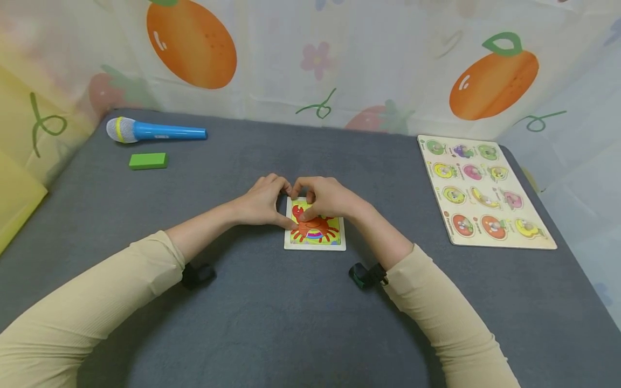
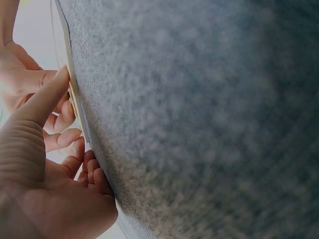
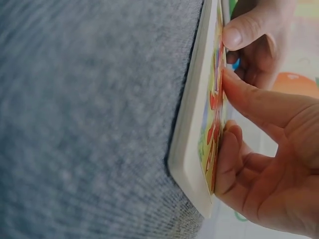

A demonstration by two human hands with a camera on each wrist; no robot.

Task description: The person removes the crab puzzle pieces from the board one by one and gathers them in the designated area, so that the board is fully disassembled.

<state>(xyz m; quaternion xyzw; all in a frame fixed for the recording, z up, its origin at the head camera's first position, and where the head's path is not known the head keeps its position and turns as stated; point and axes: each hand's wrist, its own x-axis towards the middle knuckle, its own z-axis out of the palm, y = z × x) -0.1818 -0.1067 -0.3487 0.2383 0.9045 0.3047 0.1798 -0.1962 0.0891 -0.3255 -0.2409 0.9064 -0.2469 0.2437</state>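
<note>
A small square crab puzzle [image 1: 315,237] with a pale border lies flat on the grey table, its red crab partly covered by fingers. At its upper left is my left hand [image 1: 262,200], the straight thumb touching the left side of the picture and the other fingers bent by the far corner. From the right, my right hand [image 1: 332,198] reaches over the upper part with curled fingers, gripping at the picture's upper left with thumb and fingertips. In the right wrist view the puzzle [image 3: 192,144] shows edge-on, thumb and fingers against its face.
A wooden fruit board [image 1: 490,196] with several knobbed pieces lies at the right. At the back left are a blue toy microphone [image 1: 165,131] and a green block [image 1: 148,161]. A fruit-printed curtain [image 1: 368,59] hangs behind the grey table [image 1: 271,318].
</note>
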